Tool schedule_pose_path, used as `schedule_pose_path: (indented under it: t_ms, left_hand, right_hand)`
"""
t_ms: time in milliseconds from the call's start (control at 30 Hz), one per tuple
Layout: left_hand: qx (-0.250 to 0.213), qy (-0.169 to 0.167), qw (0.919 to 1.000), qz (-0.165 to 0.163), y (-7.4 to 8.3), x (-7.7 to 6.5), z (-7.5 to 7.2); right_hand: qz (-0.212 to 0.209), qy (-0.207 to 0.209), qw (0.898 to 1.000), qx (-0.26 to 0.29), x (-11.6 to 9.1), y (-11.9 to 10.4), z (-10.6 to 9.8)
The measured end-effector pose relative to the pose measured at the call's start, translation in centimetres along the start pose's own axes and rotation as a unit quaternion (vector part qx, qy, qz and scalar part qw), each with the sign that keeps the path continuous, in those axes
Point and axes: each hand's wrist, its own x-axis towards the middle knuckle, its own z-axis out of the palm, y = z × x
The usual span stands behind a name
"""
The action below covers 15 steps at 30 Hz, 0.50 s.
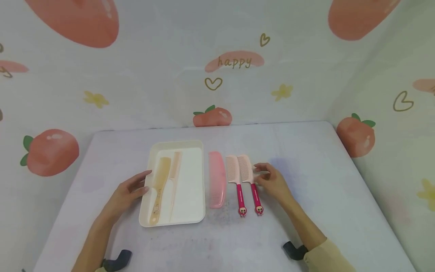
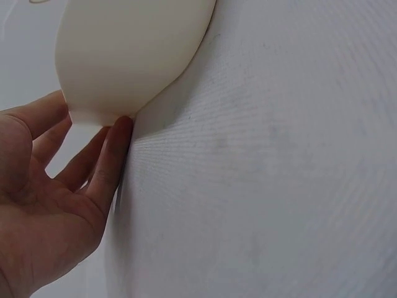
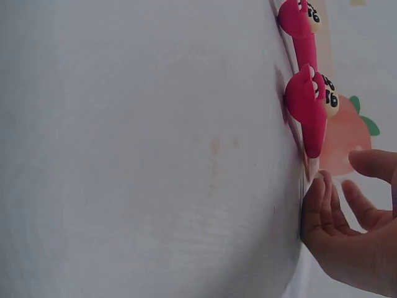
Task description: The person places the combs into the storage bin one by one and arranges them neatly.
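A white tray [image 1: 188, 189] holds a tan handled comb [image 1: 163, 173] and a pale rat-tail comb [image 1: 175, 166]. My left hand [image 1: 130, 189] is at the tray's left side, fingers loosely bent and fingertips against the wall [image 2: 118, 74]. To the right of the tray lies a pink comb [image 1: 217, 179]. Beside it are two pale pink combs with magenta handles, a left one [image 1: 233, 170] and a right one [image 1: 246, 170], both ending in cartoon heads. My right hand [image 1: 273, 183] rests at the right comb's edge, its fingers relaxed and fingertips close to the comb.
All this lies on a white cloth-covered table [image 1: 306, 151]. Behind it and to both sides hangs a pale fabric backdrop [image 1: 153, 75] printed with peaches, hearts and flowers. A dark wrist mount shows at each forearm.
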Motion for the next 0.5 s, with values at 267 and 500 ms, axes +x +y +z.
schedule_pose_path:
  t_ms: [267, 500]
  left_hand:
    - [0.011, 0.001, 0.9998, -0.018, -0.18, 0.23, 0.11]
    - [0.008, 0.003, 0.9998, -0.020, -0.10, 0.06, 0.08]
  right_hand:
    - [0.011, -0.006, 1.000, -0.014, -0.05, 0.72, 0.25]
    - [-0.007, 0.004, 0.999, -0.034, -0.32, 0.80, 0.86]
